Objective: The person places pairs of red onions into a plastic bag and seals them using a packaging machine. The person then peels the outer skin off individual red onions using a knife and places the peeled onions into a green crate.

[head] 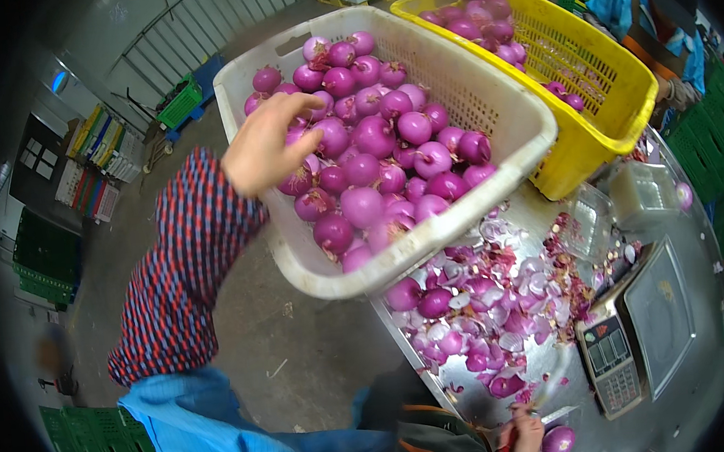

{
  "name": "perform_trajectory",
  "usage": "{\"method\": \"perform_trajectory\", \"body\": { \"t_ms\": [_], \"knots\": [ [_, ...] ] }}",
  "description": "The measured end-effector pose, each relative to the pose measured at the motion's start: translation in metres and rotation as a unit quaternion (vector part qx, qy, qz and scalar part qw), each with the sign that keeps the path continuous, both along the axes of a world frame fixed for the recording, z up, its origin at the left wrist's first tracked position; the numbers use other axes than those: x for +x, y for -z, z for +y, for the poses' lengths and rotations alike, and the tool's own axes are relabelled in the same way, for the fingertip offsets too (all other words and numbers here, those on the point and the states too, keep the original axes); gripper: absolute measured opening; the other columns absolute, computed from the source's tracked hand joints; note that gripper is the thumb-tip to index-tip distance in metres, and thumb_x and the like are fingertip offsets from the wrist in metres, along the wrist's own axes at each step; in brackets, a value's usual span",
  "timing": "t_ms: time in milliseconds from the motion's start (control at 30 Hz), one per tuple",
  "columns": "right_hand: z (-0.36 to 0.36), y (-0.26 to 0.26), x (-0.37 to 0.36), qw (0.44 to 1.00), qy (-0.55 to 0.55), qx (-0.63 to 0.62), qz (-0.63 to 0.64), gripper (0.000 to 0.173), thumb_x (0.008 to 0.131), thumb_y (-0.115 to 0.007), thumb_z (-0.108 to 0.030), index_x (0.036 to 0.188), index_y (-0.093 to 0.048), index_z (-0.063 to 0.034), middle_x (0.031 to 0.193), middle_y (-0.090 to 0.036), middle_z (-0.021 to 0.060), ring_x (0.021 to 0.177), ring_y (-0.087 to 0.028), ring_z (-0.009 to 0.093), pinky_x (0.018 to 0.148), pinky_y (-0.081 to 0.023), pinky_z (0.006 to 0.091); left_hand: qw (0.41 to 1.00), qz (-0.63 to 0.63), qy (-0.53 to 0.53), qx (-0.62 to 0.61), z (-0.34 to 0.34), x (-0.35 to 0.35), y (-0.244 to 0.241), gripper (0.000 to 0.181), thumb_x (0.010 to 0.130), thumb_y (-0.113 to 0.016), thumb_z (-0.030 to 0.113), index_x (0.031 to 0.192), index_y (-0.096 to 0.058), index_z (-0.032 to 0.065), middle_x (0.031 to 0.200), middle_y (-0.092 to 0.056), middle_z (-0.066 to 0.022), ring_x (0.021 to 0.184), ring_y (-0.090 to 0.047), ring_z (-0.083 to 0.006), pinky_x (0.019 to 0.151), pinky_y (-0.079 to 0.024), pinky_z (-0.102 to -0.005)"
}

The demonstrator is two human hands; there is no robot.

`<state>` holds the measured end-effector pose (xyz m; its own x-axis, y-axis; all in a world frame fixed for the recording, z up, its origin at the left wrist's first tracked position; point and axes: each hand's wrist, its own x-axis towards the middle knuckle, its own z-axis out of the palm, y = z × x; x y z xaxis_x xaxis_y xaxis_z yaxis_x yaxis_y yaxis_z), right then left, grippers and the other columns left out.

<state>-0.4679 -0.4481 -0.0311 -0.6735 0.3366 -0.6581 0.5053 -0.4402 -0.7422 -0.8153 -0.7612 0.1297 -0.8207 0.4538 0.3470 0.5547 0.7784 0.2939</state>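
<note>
My left hand (274,142) hangs over the near-left side of a white plastic crate (335,284), thumb and fingers apart and nothing held. Beneath and beside it lie many red onions (374,137), most of them peeled and glossy. Low in the view, my right hand (526,433) is closed around a red-handled tool (506,449); its front end is too blurred to name. A single red onion (558,442) rests just right of that hand. Onion skins (502,310) and a few whole onions cover part of the stainless steel table (661,422).
A yellow crate (632,134) with more onions stands beside the white one. A digital scale (613,359) and clear plastic tubs (643,194) are on the table. Across it is a person in blue (616,5). Green crates (102,447) stand at lower left.
</note>
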Motion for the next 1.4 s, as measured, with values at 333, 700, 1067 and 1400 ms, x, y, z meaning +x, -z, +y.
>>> {"method": "perform_trajectory", "body": {
  "t_ms": [333, 700, 1067, 1400],
  "knots": [
    [-0.008, 0.001, -0.044, 0.985, 0.037, 0.165, -0.034, 0.015, 0.081, -0.055, -0.01, 0.07, -0.045, -0.0106, 0.049, -0.04, -0.0042, 0.039, -0.032, 0.003, 0.035, -0.023, 0.0177, 0.829, -0.213, -0.079, -0.512, -0.021, -0.169, 0.113, 0.071, 0.056, -0.073, 0.032, 0.115, -0.044, 0.0073, 0.106, -0.049, -0.0183, 0.103, -0.046, -0.0307, 0.087, -0.038, -0.037],
    [-0.032, -0.016, -0.047, 0.989, 0.058, 0.138, -0.015, 0.019, 0.08, -0.056, -0.008, 0.066, -0.044, -0.0098, 0.055, -0.045, -0.0028, 0.045, -0.036, 0.003, 0.041, -0.028, 0.0167, 0.867, -0.244, -0.033, -0.434, -0.035, -0.183, 0.096, 0.08, 0.048, -0.078, 0.032, 0.116, -0.043, 0.0081, 0.107, -0.049, -0.0179, 0.102, -0.047, -0.0301, 0.088, -0.038, -0.0364],
    [-0.017, -0.001, -0.024, 0.991, -0.082, 0.053, 0.095, 0.034, 0.083, -0.048, -0.006, 0.115, -0.038, -0.0033, 0.053, -0.05, 0.001, 0.036, -0.041, 0.005, 0.034, -0.031, 0.0175, 0.66, -0.568, 0.237, 0.43, 0.032, 0.079, -0.041, 0.097, 0.058, -0.071, 0.047, 0.13, -0.017, 0.0096, 0.128, -0.029, -0.0199, 0.11, -0.04, -0.0369, 0.083, -0.043, -0.0449],
    [0.014, -0.039, 0.05, 0.903, -0.18, 0.317, 0.228, 0.038, 0.073, -0.055, 0.004, 0.11, -0.05, 0.0005, 0.071, -0.054, 0.0119, 0.051, -0.051, 0.014, 0.048, -0.04, 0.022, 0.371, -0.788, 0.151, 0.467, 0.139, 0.264, 0.129, 0.1, 0.058, -0.075, 0.036, 0.129, -0.013, 0.0024, 0.124, -0.032, -0.0197, 0.111, -0.039, -0.0346, 0.093, -0.035, -0.0454]
  ]
}}
